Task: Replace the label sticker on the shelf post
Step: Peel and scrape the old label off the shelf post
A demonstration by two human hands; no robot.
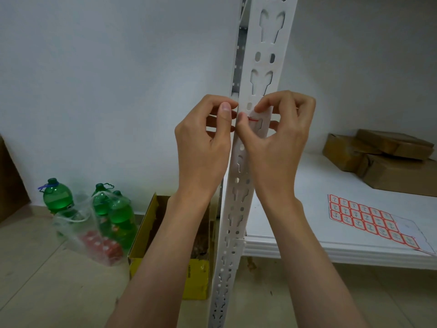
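Up close, both hands (203, 140) (279, 138) pinch a red-edged sticker (256, 120) against the post (238, 185), writing unreadable.

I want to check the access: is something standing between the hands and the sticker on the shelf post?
Nothing visible does. Both the left hand and right hand are already at the sticker on the shelf post.
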